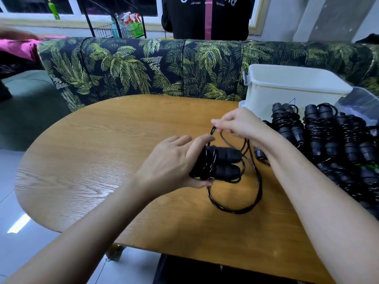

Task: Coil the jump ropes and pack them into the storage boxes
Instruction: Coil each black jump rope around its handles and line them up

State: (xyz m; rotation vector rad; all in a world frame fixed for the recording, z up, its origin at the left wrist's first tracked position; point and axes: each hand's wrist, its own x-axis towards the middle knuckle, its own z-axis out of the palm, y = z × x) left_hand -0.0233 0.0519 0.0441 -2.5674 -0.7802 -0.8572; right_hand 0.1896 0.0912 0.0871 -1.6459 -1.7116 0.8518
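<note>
Left grip clamping paired handles, partly wound, long axis lying left-right over tabletop. Right grip pinching cord just beyond handles, slack looping toward tabletop's near edge. Next wrap, I reckon, needing to cross handles' axis. Box standing far right, nearer right grip.

box behind coiled ropes | both table right

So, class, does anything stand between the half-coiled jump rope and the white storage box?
Yes: the right hand pinching its cord lies between, and coiled jump ropes are piled before the storage box.
</note>
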